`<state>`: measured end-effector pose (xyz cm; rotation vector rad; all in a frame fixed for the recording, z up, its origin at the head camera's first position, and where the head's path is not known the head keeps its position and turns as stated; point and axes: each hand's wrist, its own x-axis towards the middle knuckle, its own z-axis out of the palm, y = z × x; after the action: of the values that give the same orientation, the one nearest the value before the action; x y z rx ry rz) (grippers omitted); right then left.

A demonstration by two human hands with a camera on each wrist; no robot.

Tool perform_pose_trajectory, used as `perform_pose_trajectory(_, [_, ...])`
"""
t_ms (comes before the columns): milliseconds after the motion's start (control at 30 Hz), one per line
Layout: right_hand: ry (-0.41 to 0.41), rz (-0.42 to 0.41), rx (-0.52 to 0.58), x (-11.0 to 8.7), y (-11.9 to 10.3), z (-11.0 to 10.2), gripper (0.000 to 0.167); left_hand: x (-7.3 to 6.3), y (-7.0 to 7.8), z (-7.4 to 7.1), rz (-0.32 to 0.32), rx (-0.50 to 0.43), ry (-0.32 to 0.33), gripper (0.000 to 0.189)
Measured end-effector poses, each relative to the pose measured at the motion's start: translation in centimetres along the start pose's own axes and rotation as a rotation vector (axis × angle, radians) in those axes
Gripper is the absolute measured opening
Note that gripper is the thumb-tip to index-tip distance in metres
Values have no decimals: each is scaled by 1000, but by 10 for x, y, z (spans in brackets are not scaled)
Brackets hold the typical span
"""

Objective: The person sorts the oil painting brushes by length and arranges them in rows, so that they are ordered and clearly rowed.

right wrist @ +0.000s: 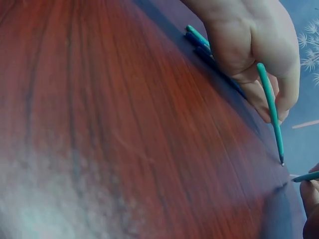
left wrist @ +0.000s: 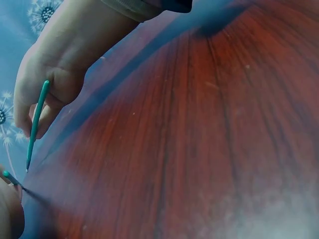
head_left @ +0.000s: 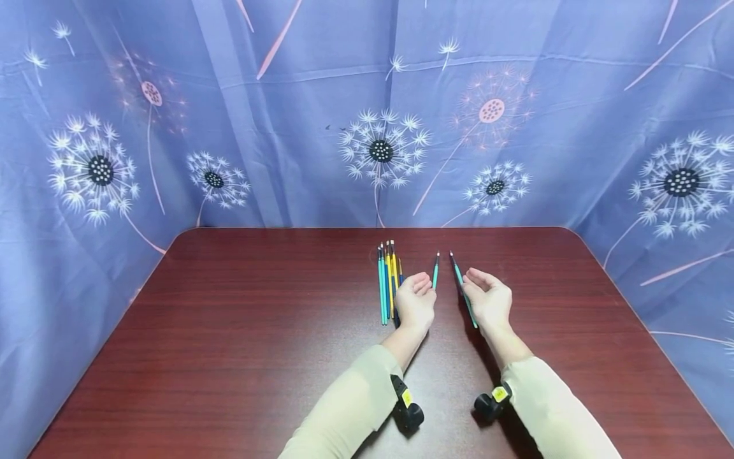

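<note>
My left hand (head_left: 415, 303) pinches a slim teal paintbrush (head_left: 436, 273), bristle end pointing away from me. Across a small gap, my right hand (head_left: 489, 303) holds a second teal paintbrush (head_left: 459, 275) between thumb and fingers, its bristle end leaning left. In the left wrist view the right hand's paintbrush (left wrist: 37, 124) slants down, tip close to the table. The right wrist view has the left hand's paintbrush (right wrist: 270, 99) tilted likewise. Several paintbrushes (head_left: 383, 287) with teal, navy and yellow handles lie side by side just left of my left hand, which partly covers them.
All this is on a dark red wood-grain table (head_left: 229, 331) with rounded far corners. A blue curtain (head_left: 298, 146) with dandelion prints hangs along the back and both sides. Small black cameras sit at the left wrist (head_left: 408, 411) and right wrist (head_left: 489, 405), low over the table.
</note>
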<state>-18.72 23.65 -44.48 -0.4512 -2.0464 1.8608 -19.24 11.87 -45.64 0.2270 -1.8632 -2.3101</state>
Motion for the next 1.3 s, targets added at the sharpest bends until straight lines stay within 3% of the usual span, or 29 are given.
perform_pose_trajectory(233, [-35, -8, -127, 2, 2, -7, 40, -1, -3, 11, -62, 8, 11, 36])
perform_pose_trajectory(467, [-71, 22, -231, 5, 2, -12, 39, 0, -6, 21, -149, -93, 32, 38])
perform_pose_trajectory(633, [-77, 44, -255, 6, 2, -14, 38, -1, -6, 28, -188, -118, 52, 38])
perform_pose_trajectory(867, [-57, 55, -277, 9, 4, -17, 36, -4, -9, 42, -265, -254, 68, 37])
perform_pose_trajectory(1067, [-34, 55, -298, 12, 6, -17, 36, -5, -11, 55, -303, -332, 125, 36])
perform_pose_trajectory(1233, [-10, 62, -298, 13, 7, -18, 37, -7, -11, 62, -330, -354, 155, 35])
perform_pose_trajectory(1300, [-6, 66, -298, 13, 7, -19, 37, -8, -10, 64, -332, -316, 157, 36])
